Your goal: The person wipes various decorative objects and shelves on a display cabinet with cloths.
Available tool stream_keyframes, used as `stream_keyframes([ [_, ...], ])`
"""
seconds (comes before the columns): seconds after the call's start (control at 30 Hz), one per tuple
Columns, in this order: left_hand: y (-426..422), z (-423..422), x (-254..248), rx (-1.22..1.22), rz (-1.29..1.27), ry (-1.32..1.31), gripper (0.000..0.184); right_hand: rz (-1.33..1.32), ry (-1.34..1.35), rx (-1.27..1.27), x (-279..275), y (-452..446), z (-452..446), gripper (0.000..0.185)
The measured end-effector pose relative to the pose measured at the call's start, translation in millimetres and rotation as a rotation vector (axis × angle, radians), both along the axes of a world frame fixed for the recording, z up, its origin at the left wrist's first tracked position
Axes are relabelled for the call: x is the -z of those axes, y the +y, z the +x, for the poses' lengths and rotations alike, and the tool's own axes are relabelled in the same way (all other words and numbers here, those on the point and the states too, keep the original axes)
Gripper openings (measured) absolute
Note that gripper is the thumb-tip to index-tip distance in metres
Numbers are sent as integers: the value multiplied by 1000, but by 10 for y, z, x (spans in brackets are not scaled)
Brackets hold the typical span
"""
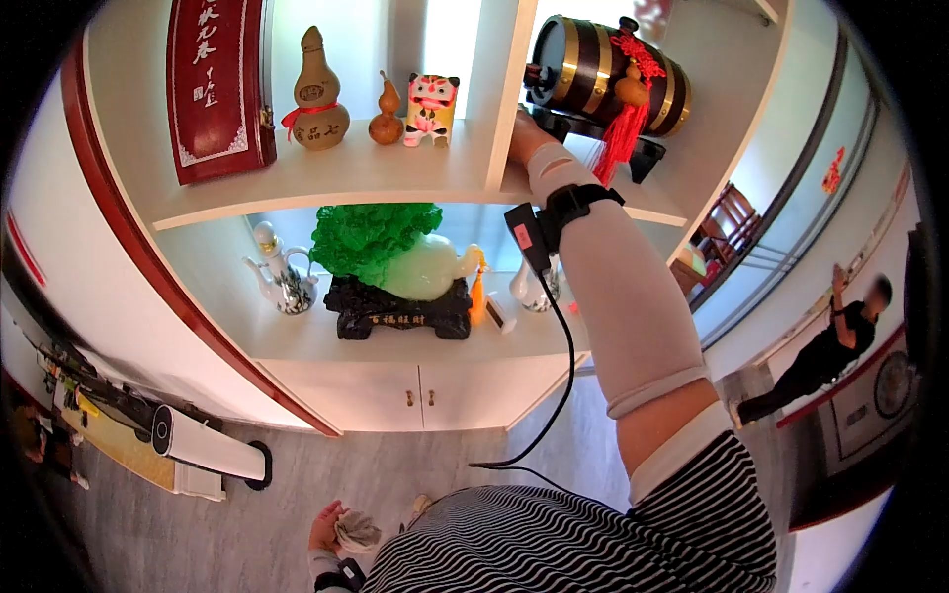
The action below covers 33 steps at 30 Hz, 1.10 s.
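Note:
My right hand reaches into the upper right compartment, beside the dark barrel with gold bands and a red tassel. Its fingers are mostly hidden by the shelf divider and the barrel's stand, so what they touch does not show. Low in the view, my left hand is closed on a crumpled grey cloth. To the left of the divider stand a large gourd, a small gourd and a painted cat figure.
Below, a green and white cabbage carving sits between a white ewer and another white vessel. A red box stands upper left. A black cable hangs from my right wrist. Another person stands at the right.

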<state>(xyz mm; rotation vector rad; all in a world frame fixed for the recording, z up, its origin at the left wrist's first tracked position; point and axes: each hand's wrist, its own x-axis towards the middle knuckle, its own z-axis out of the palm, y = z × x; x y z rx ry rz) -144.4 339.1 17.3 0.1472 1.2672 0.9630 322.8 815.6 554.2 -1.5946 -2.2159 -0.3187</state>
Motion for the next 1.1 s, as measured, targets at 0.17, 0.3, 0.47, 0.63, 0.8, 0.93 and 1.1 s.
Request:
stream_keyframes([
  [0.17,67,22,-91,-33,-26,-38,41,4,-60,21,-19,24,19,46],
  [0.3,69,11,-110,32,31,-7,44,5,-97,34,-43,47,19,45],
  [0.47,42,-19,-69,2,-11,-16,37,10,-152,53,-51,67,25,45],
  [0.63,-27,-100,196,-86,-47,-198,38,15,-234,73,-54,103,2,45],
  [0.8,-65,11,-15,-68,13,-51,43,37,-313,100,-39,149,-19,44],
  [0.93,-78,5,141,-21,49,-60,48,68,-316,96,-11,176,-37,43],
  [1.1,-133,-16,204,54,75,31,47,152,-224,41,272,759,96,37],
])
